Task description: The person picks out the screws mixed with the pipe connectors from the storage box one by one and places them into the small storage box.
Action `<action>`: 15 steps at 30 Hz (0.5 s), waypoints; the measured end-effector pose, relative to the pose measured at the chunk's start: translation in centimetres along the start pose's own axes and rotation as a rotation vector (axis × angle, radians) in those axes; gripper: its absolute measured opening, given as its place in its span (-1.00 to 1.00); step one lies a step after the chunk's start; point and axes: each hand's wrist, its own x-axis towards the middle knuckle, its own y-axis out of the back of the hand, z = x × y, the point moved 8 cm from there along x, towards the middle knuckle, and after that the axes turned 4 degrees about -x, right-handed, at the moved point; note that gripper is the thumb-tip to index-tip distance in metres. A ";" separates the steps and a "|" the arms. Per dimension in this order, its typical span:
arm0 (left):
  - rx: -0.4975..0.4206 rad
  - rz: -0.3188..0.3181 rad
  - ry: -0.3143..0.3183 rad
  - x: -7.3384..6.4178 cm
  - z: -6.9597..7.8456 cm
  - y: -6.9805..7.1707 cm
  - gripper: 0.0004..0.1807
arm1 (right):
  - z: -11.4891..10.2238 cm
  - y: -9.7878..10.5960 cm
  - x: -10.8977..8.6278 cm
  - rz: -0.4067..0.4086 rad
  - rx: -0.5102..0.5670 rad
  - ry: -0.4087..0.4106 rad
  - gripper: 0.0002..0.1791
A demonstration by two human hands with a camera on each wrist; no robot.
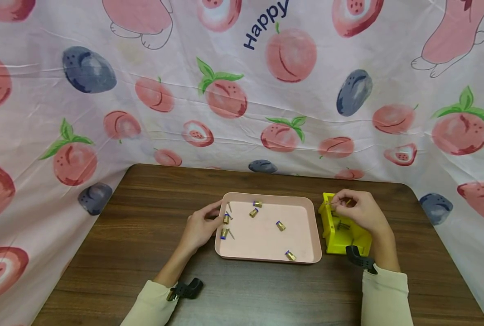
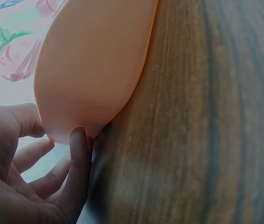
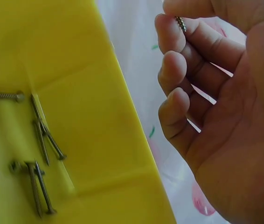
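Observation:
My right hand (image 1: 358, 209) pinches a screw (image 3: 182, 24) between thumb and fingertip, above the yellow bin (image 1: 327, 228). Only part of the screw's threaded shank shows in the right wrist view. Several loose screws (image 3: 3, 96) lie inside the bin. My left hand (image 1: 201, 228) grips the left side of a shallow pink tray (image 1: 258, 240), with the thumb and fingers at its edge. On the tray are several brass fittings with blue ends (image 1: 280, 225), spread about, and a few thin screws (image 1: 231, 234) near the left wall.
Tray and bin stand side by side on a dark wooden table (image 1: 160, 190), a narrow gap between them. Behind the table hangs a fruit-printed cloth (image 1: 164, 136). Each wrist wears a black camera mount (image 1: 191, 288).

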 end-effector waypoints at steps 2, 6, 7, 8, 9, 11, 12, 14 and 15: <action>-0.007 -0.001 -0.002 0.0 0.0 0.0 -0.43 | 0.2 0.4 -0.2 0.009 -0.007 -0.007 -0.95; -0.019 0.000 -0.009 0.0 -0.1 0.0 -0.44 | 0.7 1.1 -0.6 0.030 -0.009 -0.035 -0.96; -0.024 -0.002 -0.014 0.0 -0.2 0.0 -0.44 | 0.9 1.2 -0.7 0.034 -0.010 -0.045 -0.96; -0.028 -0.004 -0.023 0.1 -0.2 0.0 -0.44 | 1.0 1.4 -0.8 0.039 -0.013 -0.057 -0.95; -0.041 -0.008 -0.053 0.4 -0.8 -0.1 -0.45 | 1.1 1.5 -0.9 0.042 -0.019 -0.066 -0.95; -0.049 -0.010 -0.084 0.4 -0.9 0.0 -0.44 | 1.4 1.7 -1.1 0.045 -0.036 -0.090 -0.94; -0.055 -0.013 -0.097 0.6 -1.3 0.0 -0.45 | 1.6 1.9 -1.1 0.047 -0.048 -0.102 -0.93; -0.060 -0.018 -0.126 1.0 -2.0 0.0 -0.45 | 1.9 2.0 -1.2 0.047 -0.064 -0.128 -0.92; -0.057 -0.017 -0.136 1.2 -2.3 0.0 -0.45 | 2.0 2.1 -1.2 0.047 -0.068 -0.138 -0.92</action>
